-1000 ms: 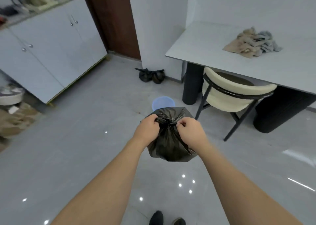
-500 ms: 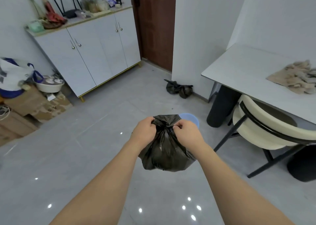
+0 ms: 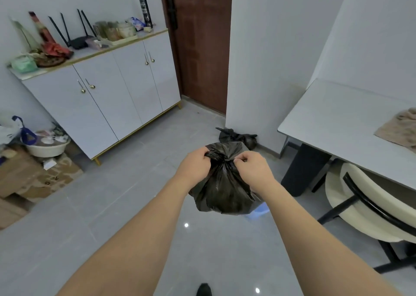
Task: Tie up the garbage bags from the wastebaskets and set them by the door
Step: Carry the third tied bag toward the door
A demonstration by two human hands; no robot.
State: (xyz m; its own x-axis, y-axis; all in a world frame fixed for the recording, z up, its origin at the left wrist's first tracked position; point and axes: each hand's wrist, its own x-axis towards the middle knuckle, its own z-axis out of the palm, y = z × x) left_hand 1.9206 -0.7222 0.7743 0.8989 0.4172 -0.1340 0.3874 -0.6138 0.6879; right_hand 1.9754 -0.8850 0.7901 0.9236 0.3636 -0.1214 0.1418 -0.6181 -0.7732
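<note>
Grey tile floor (image 3: 112,205) takes up most of the shot. Along the left wall there's a white cabinet (image 3: 108,97) with a router and a bunch of jars and clutter along its top, and cardboard boxes (image 3: 33,178) on the floor at its near end. The brown door (image 3: 202,48) sits past the cabinet's far end. On the right is a pale table (image 3: 337,120) with a crumpled cloth (image 3: 400,129) at its right edge, and a cream chair (image 3: 364,208) tucked under the near side.

The black garbage bag (image 3: 222,192) is held up in the air mid-frame, off the floor. Left hand (image 3: 193,167) and right hand (image 3: 254,169) are each pinching the gathered plastic at the bag's neck, close together on either side of it. A bit of blue wastebasket (image 3: 258,212) peeks out just under the bag. A second tied black bag (image 3: 236,137) already sits on the floor against the wall corner near the door.
</note>
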